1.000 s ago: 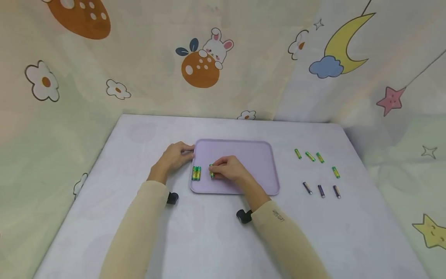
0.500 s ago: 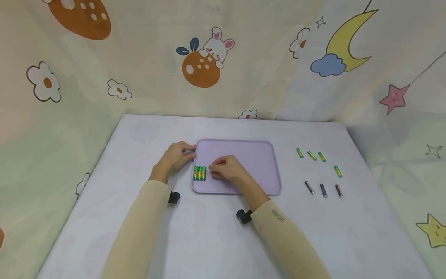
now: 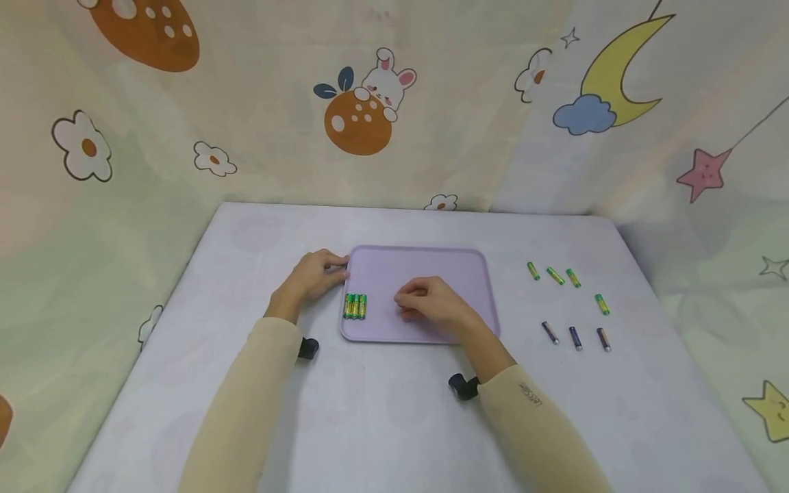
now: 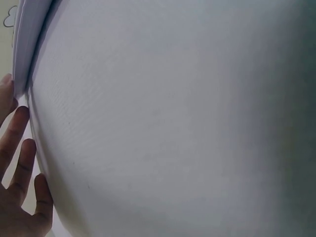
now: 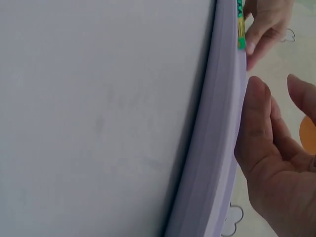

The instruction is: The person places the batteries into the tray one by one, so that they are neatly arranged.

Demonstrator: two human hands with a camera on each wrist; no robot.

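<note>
A lilac tray (image 3: pixel 431 257) lies on the white table. Three green-and-yellow batteries (image 3: pixel 355 307) stand side by side along its left inner edge. My left hand (image 3: pixel 311 275) touches the tray's left rim with its fingertips; in the left wrist view its fingers (image 4: pixel 23 168) are extended, the thumb at the rim. Over the middle of the tray is my right hand (image 3: pixel 434 301), to the right of the battery row. In the right wrist view this hand (image 5: pixel 276 153) has its thumb and fingers apart with nothing between them. One green battery (image 5: pixel 241 29) shows beyond the rim there.
Right of the tray lie several loose green batteries (image 3: pixel 555 276) and three dark purple batteries (image 3: pixel 576 338), spread apart. A patterned cloth (image 3: pixel 271 103) hangs behind and around the table (image 3: pixel 382 411).
My right hand set a third green battery beside the other two, released it, then drew back to the right. My left hand stays at the tray's rim.
</note>
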